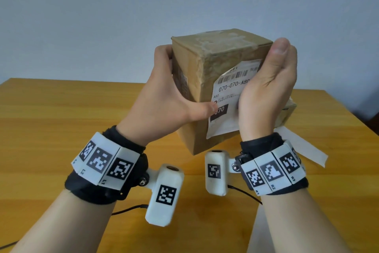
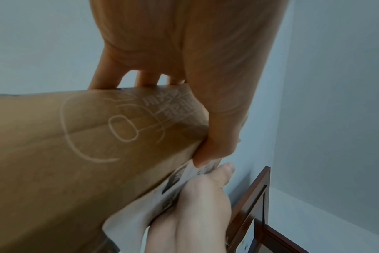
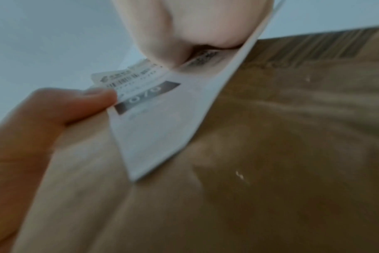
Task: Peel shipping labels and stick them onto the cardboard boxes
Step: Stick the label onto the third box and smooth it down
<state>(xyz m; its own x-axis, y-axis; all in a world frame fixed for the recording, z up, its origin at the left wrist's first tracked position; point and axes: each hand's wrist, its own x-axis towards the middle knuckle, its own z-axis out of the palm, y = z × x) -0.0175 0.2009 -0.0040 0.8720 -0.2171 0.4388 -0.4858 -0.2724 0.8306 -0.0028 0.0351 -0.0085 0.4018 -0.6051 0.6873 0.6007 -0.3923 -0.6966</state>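
Boxes two, label (image 1: pixel 227 92) one; box (image 1: pixel 201 62) between left hand (image 1: pixel 164 96), right hand (image 1: pixel 268 88).

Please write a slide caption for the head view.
Left hand holds a cardboard box; right hand presses a shipping label onto it.

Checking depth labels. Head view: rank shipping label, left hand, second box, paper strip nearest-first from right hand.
1. shipping label: under the right hand.
2. left hand: holds held box, thumb on label's left edge.
3. second box behind, paper strip lower right: too close to call.
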